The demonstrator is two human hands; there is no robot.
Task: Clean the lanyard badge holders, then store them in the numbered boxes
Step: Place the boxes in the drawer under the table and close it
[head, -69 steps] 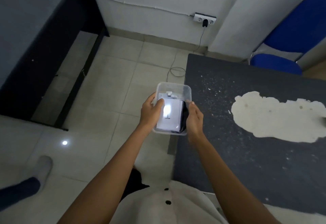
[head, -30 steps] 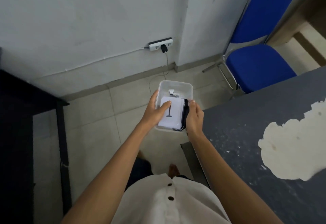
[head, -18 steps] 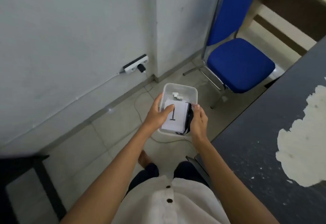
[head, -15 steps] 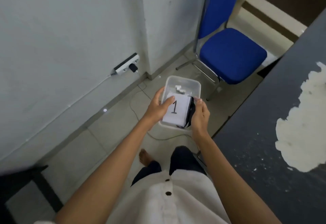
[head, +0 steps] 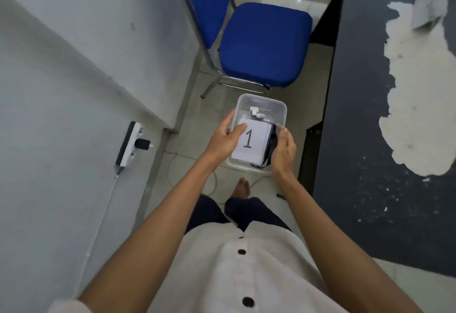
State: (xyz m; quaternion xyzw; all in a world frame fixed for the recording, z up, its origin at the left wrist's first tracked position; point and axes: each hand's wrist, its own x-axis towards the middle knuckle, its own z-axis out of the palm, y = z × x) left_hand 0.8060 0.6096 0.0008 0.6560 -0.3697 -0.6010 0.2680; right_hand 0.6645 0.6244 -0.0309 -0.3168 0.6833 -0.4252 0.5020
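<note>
I hold a clear plastic box [head: 269,105] in the air above the floor with both hands. My left hand [head: 225,140] grips its left side, thumb pressing on a white paper marked "1" [head: 251,142] that lies on top of the contents. My right hand [head: 283,150] grips the right side, next to a black lanyard strap [head: 271,147] at the paper's right edge. A white badge clip [head: 256,113] lies in the far end of the box. The badge holder under the paper is mostly hidden.
A blue chair [head: 264,44] stands on the tiled floor just beyond the box. A dark table [head: 370,164] with peeled white patches runs along the right. A white wall and a power strip [head: 130,145] with a cable are on the left. My bare foot [head: 243,187] is below the box.
The view has swung from the table's near end toward the wall and the blue chair. Both hands have kept the same hold on the box, and the "1" on the paper is now readable.
</note>
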